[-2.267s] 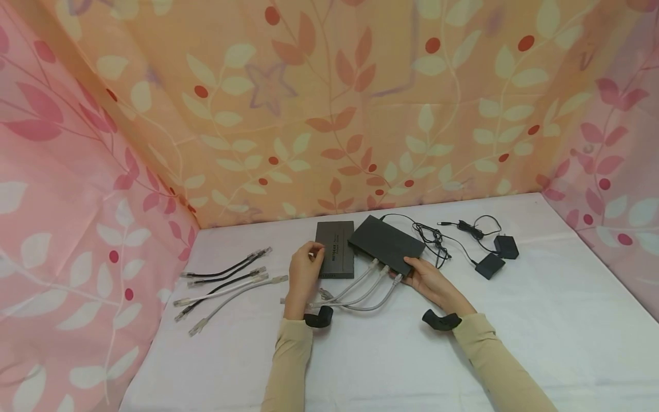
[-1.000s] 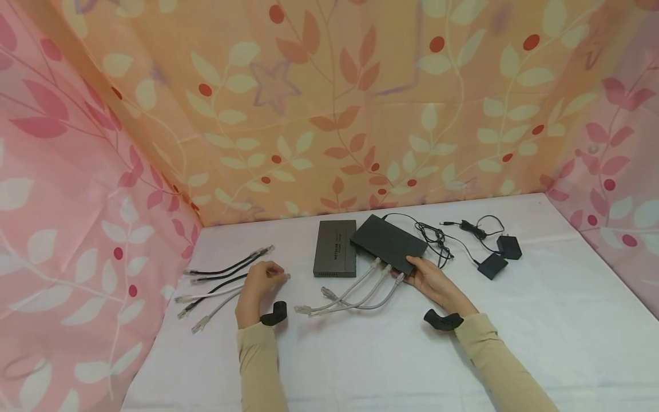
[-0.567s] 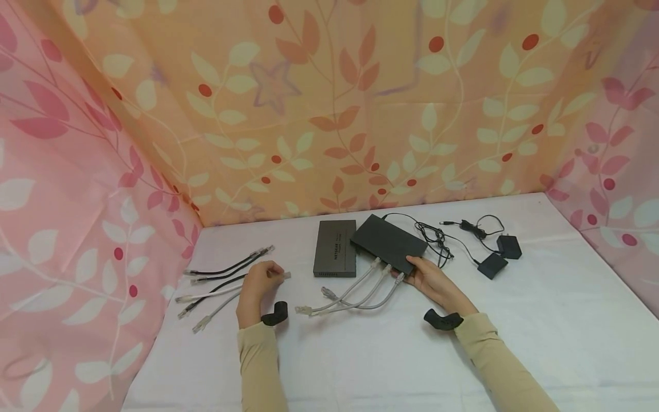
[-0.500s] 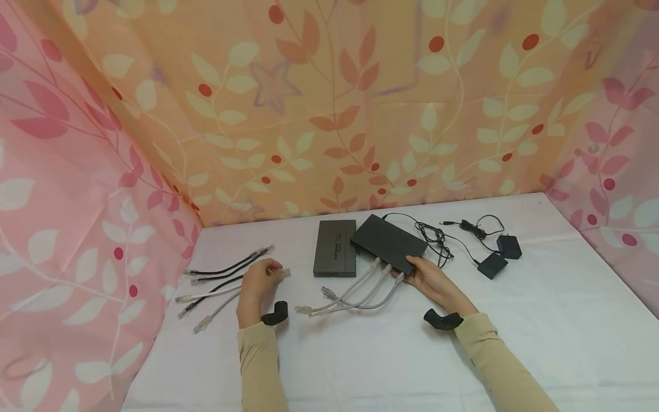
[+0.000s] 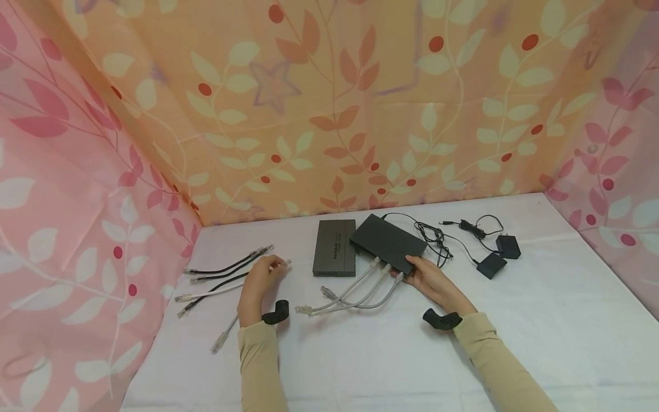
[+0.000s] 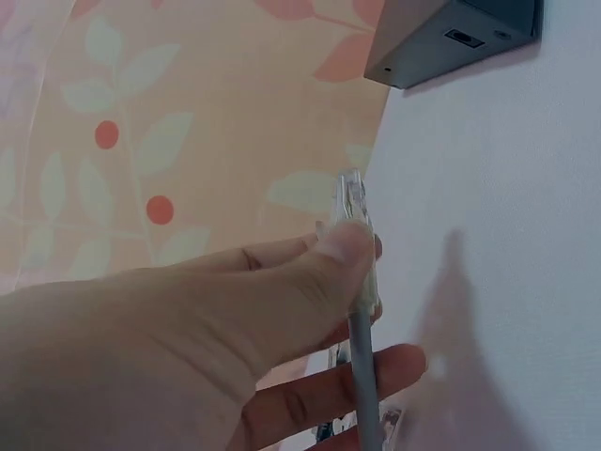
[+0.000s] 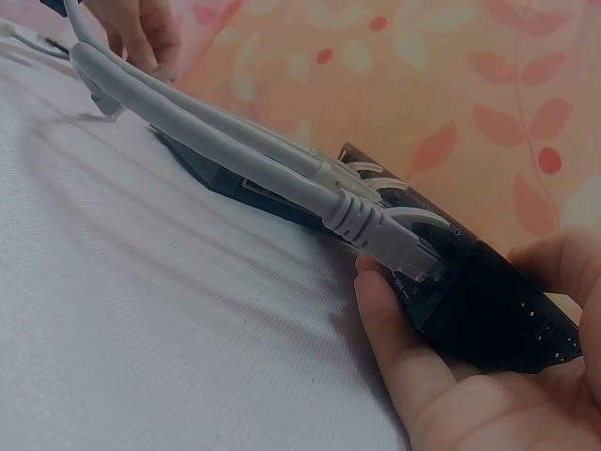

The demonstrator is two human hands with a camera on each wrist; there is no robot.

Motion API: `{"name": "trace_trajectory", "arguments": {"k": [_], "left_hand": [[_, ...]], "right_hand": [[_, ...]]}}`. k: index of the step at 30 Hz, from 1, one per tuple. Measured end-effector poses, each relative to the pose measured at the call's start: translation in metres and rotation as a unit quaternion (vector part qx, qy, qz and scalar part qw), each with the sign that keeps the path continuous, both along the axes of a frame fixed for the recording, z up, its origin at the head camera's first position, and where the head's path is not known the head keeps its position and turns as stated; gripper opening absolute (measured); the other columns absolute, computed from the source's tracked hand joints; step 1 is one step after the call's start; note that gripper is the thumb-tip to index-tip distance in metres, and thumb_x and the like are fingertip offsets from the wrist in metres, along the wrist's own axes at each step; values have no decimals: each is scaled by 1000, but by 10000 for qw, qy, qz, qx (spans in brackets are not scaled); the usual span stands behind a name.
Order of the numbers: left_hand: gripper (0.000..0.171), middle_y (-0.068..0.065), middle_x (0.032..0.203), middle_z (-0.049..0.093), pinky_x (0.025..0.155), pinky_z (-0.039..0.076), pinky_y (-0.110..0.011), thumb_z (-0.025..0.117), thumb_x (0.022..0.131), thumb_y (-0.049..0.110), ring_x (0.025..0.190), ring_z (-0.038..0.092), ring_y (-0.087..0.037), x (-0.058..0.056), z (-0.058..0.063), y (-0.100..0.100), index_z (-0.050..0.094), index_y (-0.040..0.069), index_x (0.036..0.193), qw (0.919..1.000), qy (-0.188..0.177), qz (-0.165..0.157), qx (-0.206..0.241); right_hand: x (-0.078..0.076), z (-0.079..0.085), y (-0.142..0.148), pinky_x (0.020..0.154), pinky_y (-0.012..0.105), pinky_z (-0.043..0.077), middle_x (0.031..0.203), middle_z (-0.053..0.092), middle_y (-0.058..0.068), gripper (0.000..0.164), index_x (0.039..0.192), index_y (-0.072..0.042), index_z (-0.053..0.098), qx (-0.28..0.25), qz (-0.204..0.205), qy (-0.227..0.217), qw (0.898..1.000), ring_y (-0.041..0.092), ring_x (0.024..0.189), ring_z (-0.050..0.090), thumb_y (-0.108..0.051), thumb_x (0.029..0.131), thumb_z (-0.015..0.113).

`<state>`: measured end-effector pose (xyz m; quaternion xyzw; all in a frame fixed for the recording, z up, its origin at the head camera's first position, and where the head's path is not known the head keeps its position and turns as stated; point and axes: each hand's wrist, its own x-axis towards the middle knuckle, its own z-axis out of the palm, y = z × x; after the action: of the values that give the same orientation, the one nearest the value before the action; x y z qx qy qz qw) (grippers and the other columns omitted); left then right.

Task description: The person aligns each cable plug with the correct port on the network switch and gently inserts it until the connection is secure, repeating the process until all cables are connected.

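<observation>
My left hand (image 5: 259, 286) pinches the clear plug (image 6: 351, 197) of a grey Ethernet cable (image 5: 225, 336) between thumb and fingertips. The cable's other end trails under the wrist. In the left wrist view the plug points up, with the cable running down past the lower fingers. With my right hand (image 5: 435, 284) I grip the near right corner of a black network switch (image 5: 388, 243), thumb on top and fingers beneath. Its port side tilts up in the right wrist view, where a grey cable's plug (image 7: 376, 235) sits in a port. Three grey cables are plugged in; their free ends lie toward the left hand.
A second switch (image 5: 334, 249), marked NETGEAR, lies left of the held one. Several black and white Ethernet cables (image 5: 216, 270) lie at the left. Two power adapters (image 5: 491, 266) with thin black leads lie at the right. Patterned cloth (image 5: 329, 114) hangs behind the table.
My left hand has moved left from beside the NETGEAR switch to the loose cables and lifted a grey cable's plug. Its far end has shifted toward me. The right hand stays on the switch.
</observation>
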<state>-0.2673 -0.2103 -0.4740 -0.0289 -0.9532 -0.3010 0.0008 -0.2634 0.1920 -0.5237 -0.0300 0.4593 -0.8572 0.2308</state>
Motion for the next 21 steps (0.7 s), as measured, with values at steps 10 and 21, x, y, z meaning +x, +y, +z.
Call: {"name": "trace_trajectory", "arguments": {"k": [10, 21], "left_hand": [[18, -11, 93, 60, 64, 45, -32, 53, 95, 18, 77, 55, -20, -4, -1, 9, 58, 6, 108, 9980, -244, -526, 270], [20, -6, 81, 63, 61, 42, -28, 54, 95, 26, 68, 54, -14, -4, 4, 21, 58, 10, 105, 9960, -127, -694, 543]], "right_hand": [[0, 0, 0, 95, 33, 44, 152, 6, 22, 57, 148, -3, -4, -1, -44, -61, 10000, 10, 106, 59, -15, 103, 31], [1, 0, 0, 97, 35, 42, 151, 6, 23, 58, 148, -3, -4, -22, -52, -69, 10000, 11, 106, 59, -14, 103, 31]]}}
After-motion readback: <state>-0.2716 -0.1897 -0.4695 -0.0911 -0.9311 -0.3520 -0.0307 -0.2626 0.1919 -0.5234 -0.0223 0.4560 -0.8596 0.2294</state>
